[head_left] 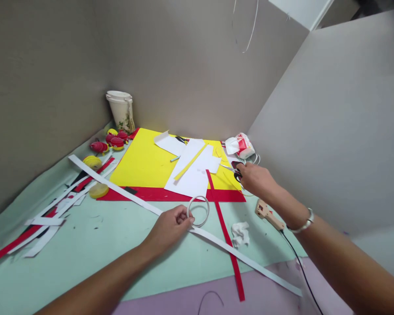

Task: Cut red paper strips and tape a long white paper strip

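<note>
My left hand [169,229] is closed, pinching a thin white ring [208,212] between thumb and fingers. A long white strip [246,259] runs slantwise across the table and passes at that hand; I cannot tell if the fingers grip it too. My right hand [258,178] is closed around a pair of scissors [237,176] with dark handles, the blades pointing left over the edge of the white paper [187,175]. A long red strip [225,229] lies between the two hands, crossing the white strip. Below the right hand rests a beige glue gun [268,214] with a black cord.
Yellow sheet [144,162] over a red sheet [151,195] at the back. Left: loose strips [54,218], yellow rolls [98,190], red rounded pieces [117,143], a white bucket [120,109]. Right: a tissue pack [244,146], crumpled tissue [240,234]. Walls close in behind and right.
</note>
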